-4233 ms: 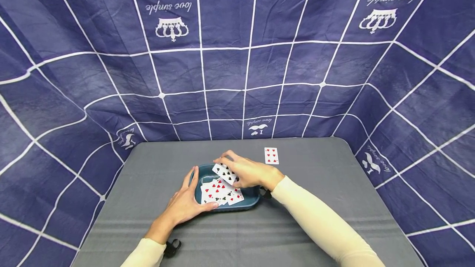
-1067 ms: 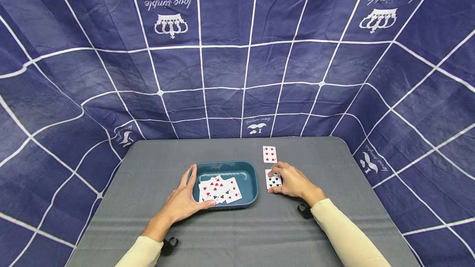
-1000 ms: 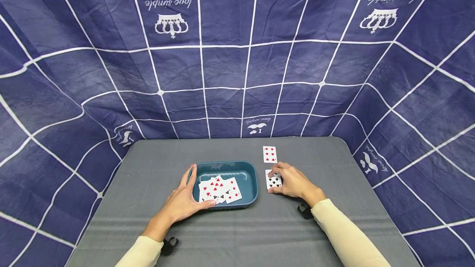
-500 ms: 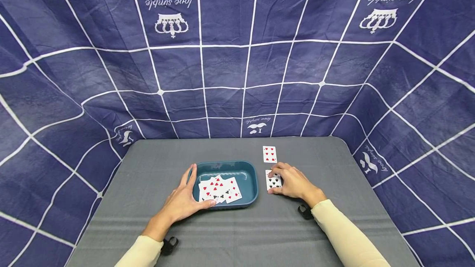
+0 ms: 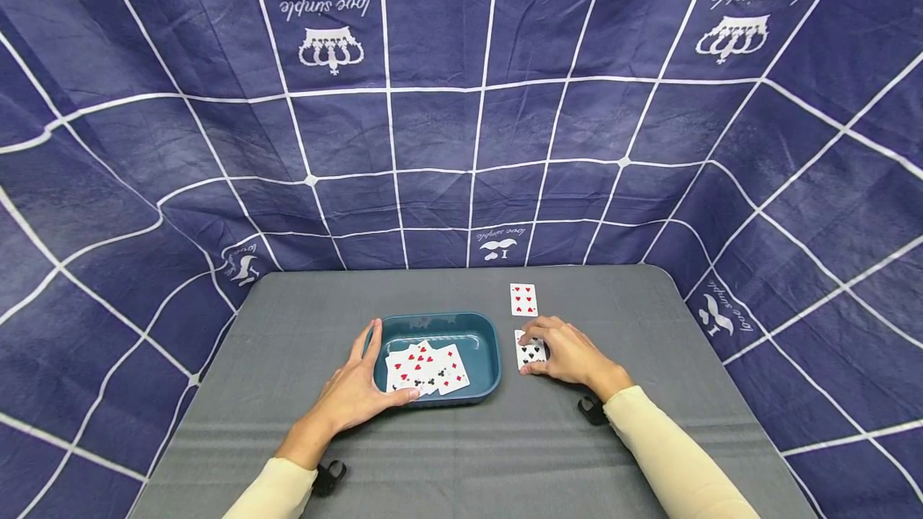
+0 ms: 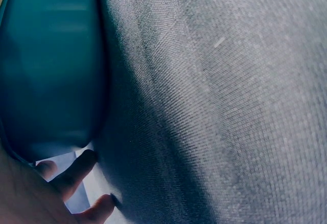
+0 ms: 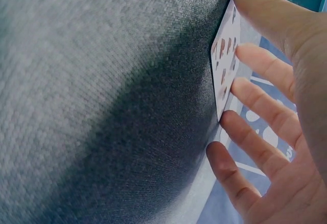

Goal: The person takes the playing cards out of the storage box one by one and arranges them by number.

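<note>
My left hand (image 5: 349, 395) grips the left end of a dark teal tray (image 5: 496, 359), thumb along the near rim and fingers at the far left side. Inside the tray, several loose playing cards (image 5: 418, 367) overlap, face up, with red and black suits. To the tray's right, my right hand (image 5: 573, 352) holds a spades playing card (image 5: 531, 355) low at the grey tabletop, thumb at its near edge and fingertips over its face. In the right wrist view, that card (image 7: 225, 63) stands between thumb and fingers. The left wrist view has the tray's side wall (image 6: 51, 70).
A hearts card (image 5: 523, 299) lies face up on the grey table (image 5: 461, 455), just beyond the spades card. A dark blue cloth (image 5: 433, 126) with white grid lines rises behind the table and along both sides. Black bands (image 5: 329, 477) sit at both wrists.
Over four seconds, my right hand has carried the spades card from above the tray to the table on the right. During the last second both hands have stayed nearly still.
</note>
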The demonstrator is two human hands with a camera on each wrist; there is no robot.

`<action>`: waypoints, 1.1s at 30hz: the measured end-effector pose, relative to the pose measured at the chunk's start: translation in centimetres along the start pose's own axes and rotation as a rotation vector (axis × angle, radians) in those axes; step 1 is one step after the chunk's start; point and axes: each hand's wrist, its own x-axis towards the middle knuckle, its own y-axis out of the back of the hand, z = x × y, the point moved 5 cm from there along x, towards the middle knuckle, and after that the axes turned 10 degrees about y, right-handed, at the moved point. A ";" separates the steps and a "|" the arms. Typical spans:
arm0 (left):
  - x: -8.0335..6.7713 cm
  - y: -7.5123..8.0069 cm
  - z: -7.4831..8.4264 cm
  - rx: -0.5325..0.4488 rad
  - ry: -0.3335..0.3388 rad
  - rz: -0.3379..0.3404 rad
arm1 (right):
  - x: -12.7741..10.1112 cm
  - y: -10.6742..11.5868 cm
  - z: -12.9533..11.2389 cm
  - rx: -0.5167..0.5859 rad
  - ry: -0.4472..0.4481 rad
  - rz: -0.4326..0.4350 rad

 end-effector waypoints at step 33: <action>-0.1 0.1 0.0 0.002 -0.003 0.001 | 6.3 3.7 -6.9 -0.056 0.233 0.079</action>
